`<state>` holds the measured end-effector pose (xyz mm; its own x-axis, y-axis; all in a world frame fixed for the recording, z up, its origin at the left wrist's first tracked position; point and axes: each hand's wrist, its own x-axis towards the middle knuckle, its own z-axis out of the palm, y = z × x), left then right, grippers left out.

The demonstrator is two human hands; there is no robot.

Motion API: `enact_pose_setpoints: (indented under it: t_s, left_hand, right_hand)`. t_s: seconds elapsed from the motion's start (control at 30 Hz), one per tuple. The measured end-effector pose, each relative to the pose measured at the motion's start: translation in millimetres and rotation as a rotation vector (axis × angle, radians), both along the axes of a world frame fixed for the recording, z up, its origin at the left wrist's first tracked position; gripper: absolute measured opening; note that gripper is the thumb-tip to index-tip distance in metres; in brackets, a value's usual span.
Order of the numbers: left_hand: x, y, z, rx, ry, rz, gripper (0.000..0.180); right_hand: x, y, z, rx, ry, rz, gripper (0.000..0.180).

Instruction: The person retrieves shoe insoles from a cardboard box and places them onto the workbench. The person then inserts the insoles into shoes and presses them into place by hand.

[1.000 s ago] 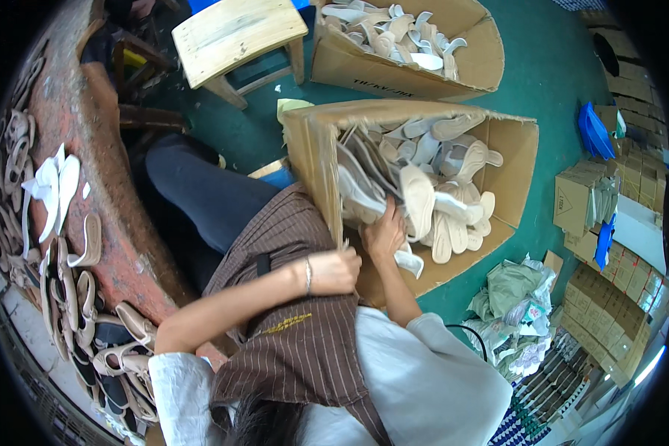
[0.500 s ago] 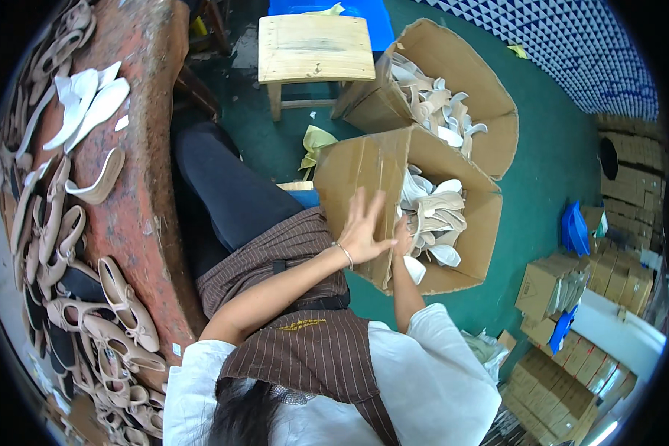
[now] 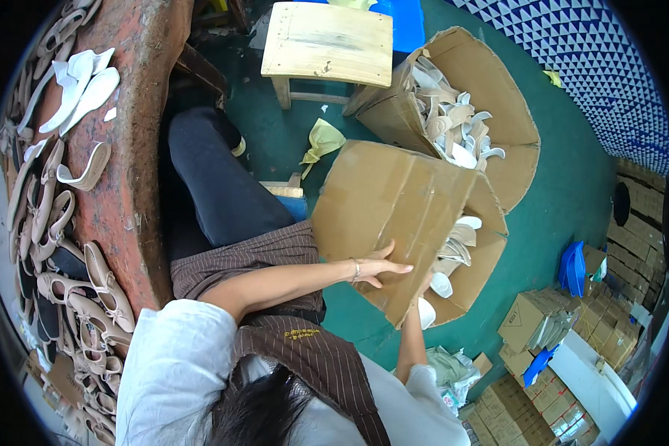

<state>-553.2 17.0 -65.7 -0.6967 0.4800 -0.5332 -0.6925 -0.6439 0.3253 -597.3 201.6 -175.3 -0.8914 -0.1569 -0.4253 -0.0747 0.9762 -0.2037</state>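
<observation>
The near cardboard box [image 3: 379, 197] stands tilted on the floor in front of me. White and beige insole-like pieces [image 3: 460, 241] lie inside it, partly hidden by its raised side. My left hand [image 3: 381, 269], with a bracelet at the wrist, rests against the outside of that side, fingers spread and holding nothing. My right hand [image 3: 425, 288] reaches behind the edge of the same side, close to the pieces. Its fingers are mostly hidden by the cardboard.
Behind it stands a second cardboard box [image 3: 509, 123] of similar pieces. A wooden stool [image 3: 327, 44] is at the far middle, by a blue bin [image 3: 408, 26]. On my left, a worn red table [image 3: 137, 215] holds many beige shoes [image 3: 105, 286]. Stacked cartons [image 3: 531, 320] fill the right.
The near box's side has swung up and right, covering more of the pieces. My left hand has gone lower, against the cardboard. The whole view has shifted slightly.
</observation>
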Motion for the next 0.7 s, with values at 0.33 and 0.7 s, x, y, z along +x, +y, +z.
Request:
enact_pose_setpoints:
  t_s: [0.33,0.7]
  left_hand:
    - [35.9,-53.9,-90.7,-1.063,-0.270,-0.053,0.090]
    - [247.6,-219.6,117.6,-1.186,-0.211,1.191,0.044]
  right_hand:
    - [-25.6,-114.2,10.0,0.090,-0.158,-0.090,0.083]
    - [-108.1,-13.8,117.8,-0.304,0.063,-0.041,0.062]
